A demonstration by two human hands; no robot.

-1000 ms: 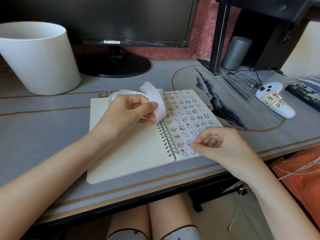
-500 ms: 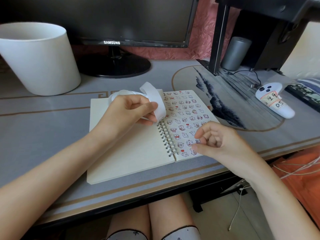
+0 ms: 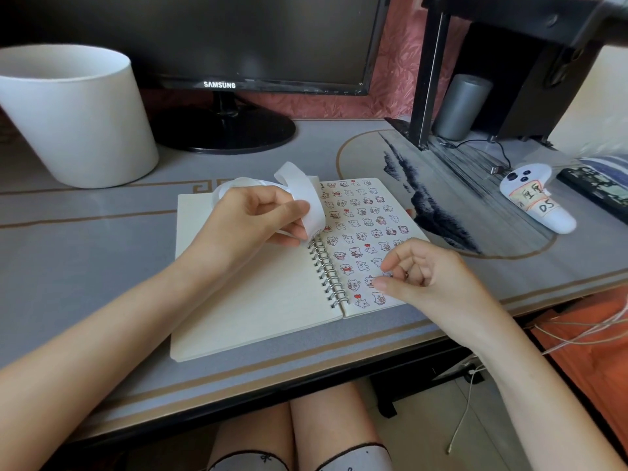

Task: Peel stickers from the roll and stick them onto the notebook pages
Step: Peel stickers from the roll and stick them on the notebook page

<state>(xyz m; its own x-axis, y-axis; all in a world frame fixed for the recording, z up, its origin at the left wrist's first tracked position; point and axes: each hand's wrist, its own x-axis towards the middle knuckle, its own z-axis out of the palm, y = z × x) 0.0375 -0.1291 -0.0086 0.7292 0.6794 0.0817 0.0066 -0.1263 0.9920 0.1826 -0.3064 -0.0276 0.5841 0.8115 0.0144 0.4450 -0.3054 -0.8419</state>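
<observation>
Took the spiral binding (image 3: 326,273) of the notebook (image 3: 244,300) as reference.

Left of it, at the upper end: found the left hand (image 3: 258,219) over the blank page, thumb and fingers curled round the sticker roll (image 3: 306,195) and gripping it. Noted loose white loops rising behind the knuckles and a free end hanging just at the binding's top.

Right of it: found the sticker page (image 3: 360,226) packed in rows from top edge down.

Further right, at the lower end: found the right hand (image 3: 431,277) low over that page, fingers curled in, thumb and forefinger tips drawn close in a pinch. Could not tell whether holding a sticker — too small.

Judged the key relation thus: placing spot directly under those fingertips (image 3: 383,284), just right of the binding; roll up and left across the binding, well apart from the right hand. Rated the right hand nearer the page, the left as feeder only. Reckoned a short downward press enough next if loaded — otherwise a reach up-left across the binding to the roll's hanging end.
</observation>
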